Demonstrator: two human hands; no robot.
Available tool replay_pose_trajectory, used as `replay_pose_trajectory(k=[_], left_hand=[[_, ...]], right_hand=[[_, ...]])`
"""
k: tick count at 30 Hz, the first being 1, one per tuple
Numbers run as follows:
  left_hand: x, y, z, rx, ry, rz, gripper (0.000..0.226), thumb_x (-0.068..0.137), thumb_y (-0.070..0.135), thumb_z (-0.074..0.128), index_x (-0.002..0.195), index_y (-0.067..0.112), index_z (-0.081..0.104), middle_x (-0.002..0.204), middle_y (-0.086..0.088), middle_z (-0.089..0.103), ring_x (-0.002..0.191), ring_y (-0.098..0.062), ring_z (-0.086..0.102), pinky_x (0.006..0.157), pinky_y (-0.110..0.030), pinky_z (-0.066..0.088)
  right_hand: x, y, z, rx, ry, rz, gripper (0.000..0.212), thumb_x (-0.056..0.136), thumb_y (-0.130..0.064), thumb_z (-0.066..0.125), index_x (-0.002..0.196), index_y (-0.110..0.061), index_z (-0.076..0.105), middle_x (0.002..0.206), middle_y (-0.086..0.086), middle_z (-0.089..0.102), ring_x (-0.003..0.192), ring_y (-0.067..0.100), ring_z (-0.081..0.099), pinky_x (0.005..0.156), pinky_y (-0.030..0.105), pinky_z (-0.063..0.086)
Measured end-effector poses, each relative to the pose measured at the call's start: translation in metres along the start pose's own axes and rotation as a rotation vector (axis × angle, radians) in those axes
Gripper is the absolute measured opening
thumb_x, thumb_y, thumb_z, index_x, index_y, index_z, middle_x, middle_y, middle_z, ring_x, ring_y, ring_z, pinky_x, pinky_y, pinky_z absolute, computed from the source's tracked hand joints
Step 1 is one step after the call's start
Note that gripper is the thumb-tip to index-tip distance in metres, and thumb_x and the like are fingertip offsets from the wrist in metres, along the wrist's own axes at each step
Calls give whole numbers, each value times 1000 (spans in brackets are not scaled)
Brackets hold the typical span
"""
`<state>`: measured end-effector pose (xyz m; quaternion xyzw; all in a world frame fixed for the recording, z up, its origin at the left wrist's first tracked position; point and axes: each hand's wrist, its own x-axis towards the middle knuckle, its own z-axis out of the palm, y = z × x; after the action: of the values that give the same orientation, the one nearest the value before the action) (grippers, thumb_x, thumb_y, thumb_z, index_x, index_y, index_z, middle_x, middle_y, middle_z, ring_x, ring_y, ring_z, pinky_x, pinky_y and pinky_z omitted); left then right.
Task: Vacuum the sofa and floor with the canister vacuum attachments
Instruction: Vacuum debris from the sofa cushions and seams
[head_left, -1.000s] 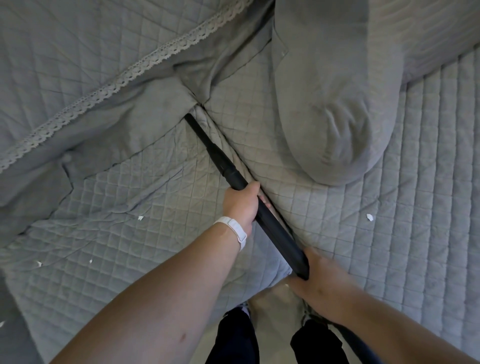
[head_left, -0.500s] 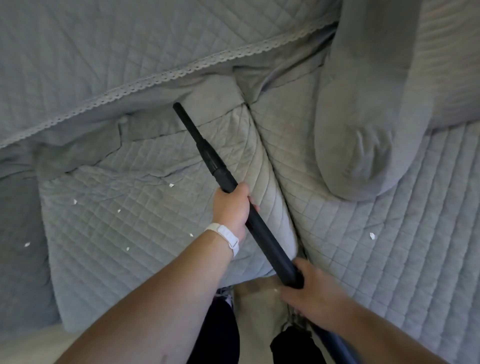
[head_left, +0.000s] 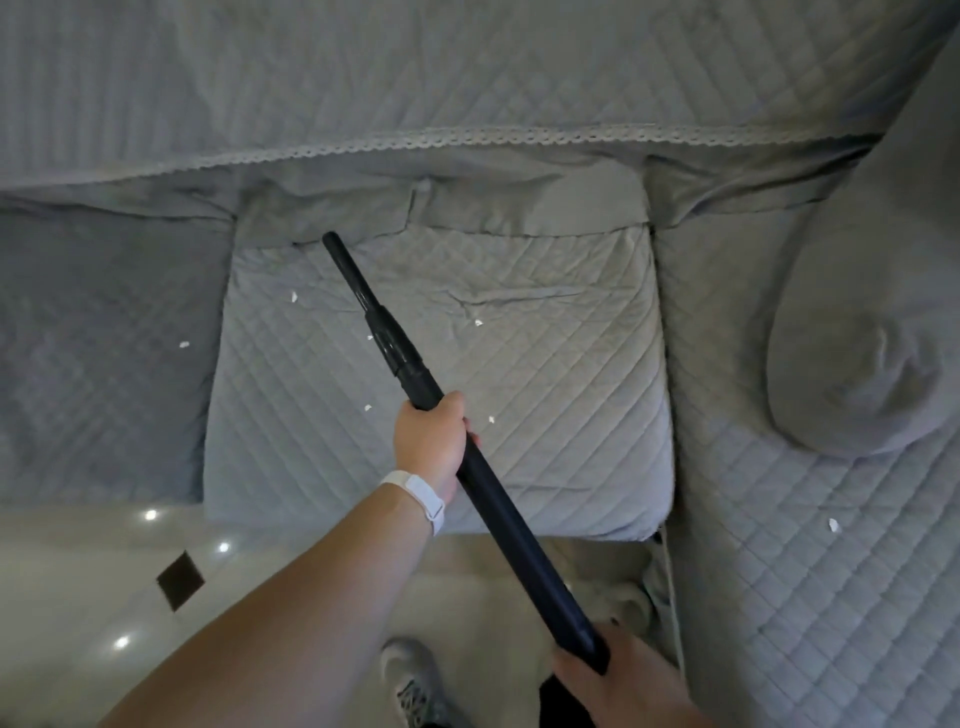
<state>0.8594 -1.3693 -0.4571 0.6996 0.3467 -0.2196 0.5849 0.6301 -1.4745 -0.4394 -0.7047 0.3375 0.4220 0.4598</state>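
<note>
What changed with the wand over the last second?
The vacuum wand swung left: its nozzle tip left the seam beside the bolster pillow and now points at the rear edge of the middle seat cushion. Nothing taken or released: left hand still holds mid-wand, right hand its lower end.

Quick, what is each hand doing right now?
Left hand: closed around the middle of the black vacuum tube.
Right hand: closed around the tube's lower end.
</note>
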Motion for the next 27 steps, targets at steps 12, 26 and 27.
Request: replay_pose_trajectory(k=[12,26,27], left_hand=[[60,28,-186,-176,62,-2,8,91,13,56,86,13,50,70,-8,51,56,-23,52,56,-31,54],[122,83,-349,-342,105,17,10,92,15,60,98,9,56,71,-6,55,51,-19,57,49,-24,53],[126,86,-354,-361,104,15,9,92,14,60,98,9,57,72,-6,55,53,-18,57,49,-23,53]], right_hand=[[-7,-111,126,-56,2,-40,30,83,-56,66,79,-26,63,59,-5,60,55,12,60,58,28,50],[-13,-250,218,-220,52,-164,30,83,-58,64,83,-28,64,58,-6,59,54,9,57,57,27,48],[-12,-256,220,-232,61,-168,31,83,-59,63,83,-28,64,59,-6,59,53,8,56,56,26,47]])
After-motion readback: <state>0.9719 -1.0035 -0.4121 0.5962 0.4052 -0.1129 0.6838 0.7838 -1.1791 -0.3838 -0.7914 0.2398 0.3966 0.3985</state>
